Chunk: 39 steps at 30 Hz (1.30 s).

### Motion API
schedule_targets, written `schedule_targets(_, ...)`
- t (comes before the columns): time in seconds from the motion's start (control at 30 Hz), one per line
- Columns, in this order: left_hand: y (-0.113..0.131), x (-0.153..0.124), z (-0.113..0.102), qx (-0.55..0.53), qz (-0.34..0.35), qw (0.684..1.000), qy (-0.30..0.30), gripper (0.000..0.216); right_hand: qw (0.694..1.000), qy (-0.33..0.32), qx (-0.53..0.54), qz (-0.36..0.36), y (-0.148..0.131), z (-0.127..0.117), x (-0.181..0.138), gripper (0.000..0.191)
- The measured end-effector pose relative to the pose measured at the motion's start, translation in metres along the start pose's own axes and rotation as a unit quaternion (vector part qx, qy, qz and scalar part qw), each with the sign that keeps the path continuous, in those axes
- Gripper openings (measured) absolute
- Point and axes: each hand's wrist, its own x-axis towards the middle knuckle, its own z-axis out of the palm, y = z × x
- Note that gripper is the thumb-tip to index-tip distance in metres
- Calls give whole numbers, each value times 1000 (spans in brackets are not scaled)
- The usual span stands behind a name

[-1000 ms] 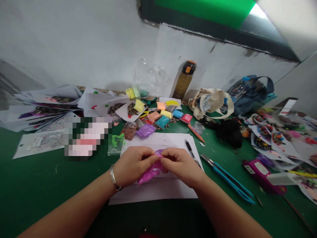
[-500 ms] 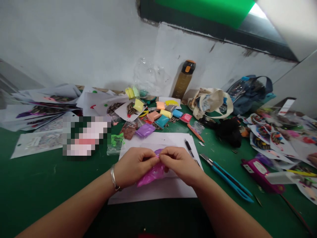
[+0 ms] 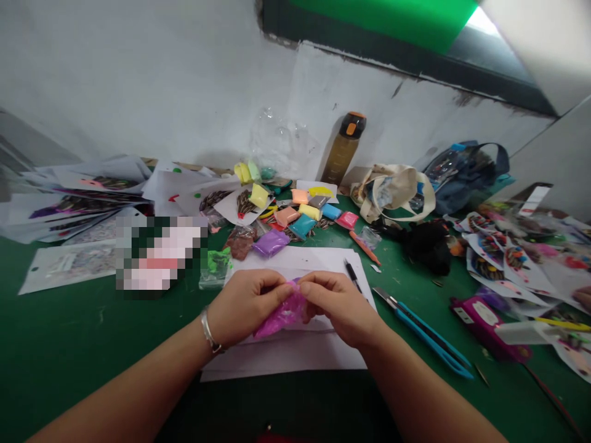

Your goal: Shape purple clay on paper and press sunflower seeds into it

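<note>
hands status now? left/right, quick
Left hand: closed, pinching the pink bag at its top.
Right hand: closed, pinching the same pink bag from the other side.

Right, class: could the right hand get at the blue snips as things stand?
Probably yes: the snips lie just right of the right hand, bare table between, though that hand is pinching the pink bag.

Bare left forearm point(image 3: 138, 387) enters from lower left and bare right forearm point(image 3: 425, 400) from lower right, converging at centre. Left hand point(image 3: 244, 304) and right hand point(image 3: 339, 304) meet backs-up with fingers curled. Each thumb and its fingertips are pinched closed, and the two pinches are almost touching.
</note>
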Motion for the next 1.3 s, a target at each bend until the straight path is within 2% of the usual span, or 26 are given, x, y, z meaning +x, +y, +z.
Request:
schedule_targets(0.13,0,0,1,-5,-7,1000,-11,32,998,5,-68,-17,-2,1,-1,15)
schedule_targets(0.43,-4,1,0,0,-15,1000,21,35,997,-20,-72,5,-7,-4,-4,9)
schedule_targets(0.63,-2,1,1,-5,-15,1000,17,34,986,0,-162,-24,-2,-1,-3,9)
schedule_targets(0.87,-2,1,-2,9,-28,998,63,34,990,64,-121,-39,-4,-7,-1,6)
schedule_targets(0.93,-3,1,-8,14,-40,995,92,34,991,99,-79,-49,-4,-12,0,6)
schedule_targets(1.03,-9,2,-20,28,-68,987,141,36,991,122,10,-44,-4,-18,1,15)
schedule_targets(1.13,-21,3,-33,80,-101,975,179,39,991,120,45,-42,-4,-19,1,22)
schedule_targets(1.3,-43,7,-46,218,-114,946,211,43,992,112,37,-48,-4,-17,1,23)
